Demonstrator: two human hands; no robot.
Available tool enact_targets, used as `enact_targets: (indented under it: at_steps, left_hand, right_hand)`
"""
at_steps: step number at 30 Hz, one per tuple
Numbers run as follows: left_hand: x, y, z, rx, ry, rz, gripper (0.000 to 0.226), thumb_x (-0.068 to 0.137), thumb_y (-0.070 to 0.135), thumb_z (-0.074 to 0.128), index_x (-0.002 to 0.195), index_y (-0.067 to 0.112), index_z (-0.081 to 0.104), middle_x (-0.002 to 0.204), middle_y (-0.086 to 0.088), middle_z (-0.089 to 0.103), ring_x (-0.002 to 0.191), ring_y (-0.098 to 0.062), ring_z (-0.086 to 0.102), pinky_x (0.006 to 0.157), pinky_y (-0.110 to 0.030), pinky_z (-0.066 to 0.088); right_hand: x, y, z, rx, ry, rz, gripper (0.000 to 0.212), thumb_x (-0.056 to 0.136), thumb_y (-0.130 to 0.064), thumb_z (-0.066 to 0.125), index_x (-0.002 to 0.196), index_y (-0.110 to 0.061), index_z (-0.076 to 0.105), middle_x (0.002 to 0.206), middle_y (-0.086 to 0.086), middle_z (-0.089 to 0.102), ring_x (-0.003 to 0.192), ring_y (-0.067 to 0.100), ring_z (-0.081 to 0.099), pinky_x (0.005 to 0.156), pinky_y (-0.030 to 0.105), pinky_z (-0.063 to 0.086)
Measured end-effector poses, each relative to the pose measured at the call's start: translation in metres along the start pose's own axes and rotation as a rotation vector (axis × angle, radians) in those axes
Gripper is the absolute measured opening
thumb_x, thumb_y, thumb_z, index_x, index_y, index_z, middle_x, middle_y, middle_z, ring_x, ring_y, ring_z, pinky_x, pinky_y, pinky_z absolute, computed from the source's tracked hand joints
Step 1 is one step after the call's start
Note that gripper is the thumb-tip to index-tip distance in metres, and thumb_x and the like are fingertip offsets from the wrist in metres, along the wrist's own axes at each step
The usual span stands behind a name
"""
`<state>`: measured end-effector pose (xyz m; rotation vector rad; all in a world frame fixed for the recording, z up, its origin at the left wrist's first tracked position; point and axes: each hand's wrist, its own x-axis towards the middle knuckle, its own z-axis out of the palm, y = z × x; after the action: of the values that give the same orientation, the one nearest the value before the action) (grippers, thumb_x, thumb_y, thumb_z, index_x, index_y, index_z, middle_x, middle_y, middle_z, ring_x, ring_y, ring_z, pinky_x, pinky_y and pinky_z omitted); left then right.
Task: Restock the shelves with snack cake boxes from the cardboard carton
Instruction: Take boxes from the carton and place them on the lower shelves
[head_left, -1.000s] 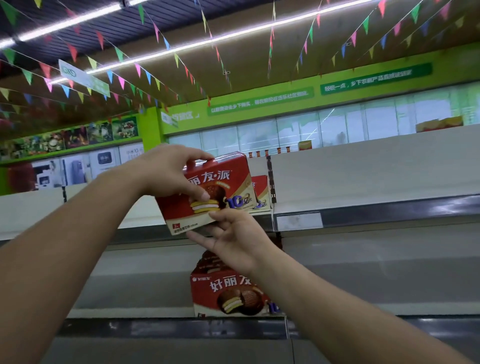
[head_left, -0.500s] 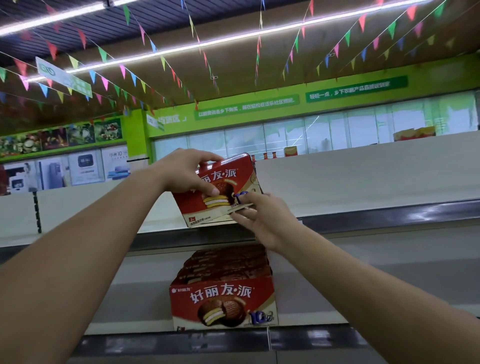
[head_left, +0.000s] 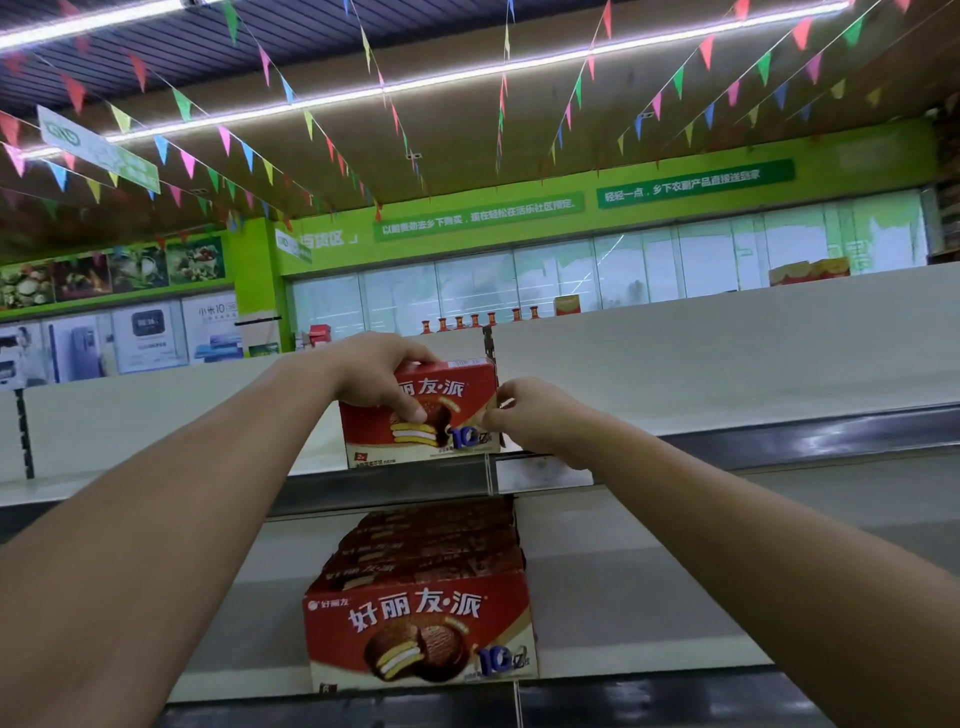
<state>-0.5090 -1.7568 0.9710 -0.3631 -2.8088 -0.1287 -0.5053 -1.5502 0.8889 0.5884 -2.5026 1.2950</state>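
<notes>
- The red cardboard snack cake box stands upright at frame centre, on the front edge of the grey upper shelf.
- The left hand grips its top. The right hand curls against its right edge, and I cannot tell whether it grips.
- Best to slide it back squarely, face forward, above the row of matching red boxes at lower centre.

We see a dim, greenish aisle lit by long ceiling light strips, their glare streaking the metal shelf rail, with soft focus throughout and wide-angle bending at the edges
</notes>
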Motion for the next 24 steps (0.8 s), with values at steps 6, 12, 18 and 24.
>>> enact_targets:
  at_steps: [6, 12, 18, 24]
  left_hand:
    - [0.006, -0.009, 0.010, 0.048, -0.041, -0.030, 0.082, 0.083, 0.034, 0.082, 0.153, 0.038, 0.039, 0.130, 0.001, 0.059, 0.112, -0.024, 0.062, 0.100, -0.046, 0.053]
    - [0.005, -0.008, 0.015, 0.089, -0.034, -0.042, 0.093, 0.079, 0.040, 0.085, 0.156, 0.039, 0.031, 0.142, -0.001, 0.055, 0.122, -0.026, 0.058, 0.104, -0.045, 0.049]
    - [0.001, -0.006, 0.016, 0.103, -0.011, -0.055, 0.100, 0.076, 0.038, 0.088, 0.157, 0.035, 0.030, 0.148, -0.002, 0.052, 0.127, -0.027, 0.055, 0.106, -0.045, 0.047]
    - [-0.010, -0.008, 0.013, 0.065, 0.046, -0.039, 0.101, 0.077, 0.038, 0.087, 0.159, 0.031, 0.028, 0.156, -0.003, 0.043, 0.138, -0.028, 0.046, 0.111, -0.044, 0.043]
  right_hand:
    - [0.013, 0.006, 0.013, -0.036, 0.050, -0.036, 0.029, 0.105, -0.025, 0.051, 0.131, -0.015, 0.060, 0.106, 0.000, 0.063, 0.080, 0.004, 0.056, 0.062, 0.020, 0.044]
    - [0.016, 0.010, 0.013, -0.111, 0.048, -0.014, 0.024, 0.104, -0.020, 0.050, 0.122, -0.013, 0.065, 0.107, 0.003, 0.068, 0.077, 0.010, 0.060, 0.055, 0.023, 0.045]
    - [0.013, 0.009, 0.013, -0.100, 0.037, 0.001, 0.028, 0.100, -0.025, 0.062, 0.125, -0.015, 0.063, 0.106, 0.000, 0.066, 0.072, 0.005, 0.057, 0.052, 0.021, 0.040]
    - [0.008, 0.010, 0.013, -0.043, 0.140, -0.060, 0.053, 0.097, -0.023, 0.067, 0.146, -0.013, 0.048, 0.134, 0.006, 0.061, 0.085, 0.005, 0.057, 0.063, 0.017, 0.043]
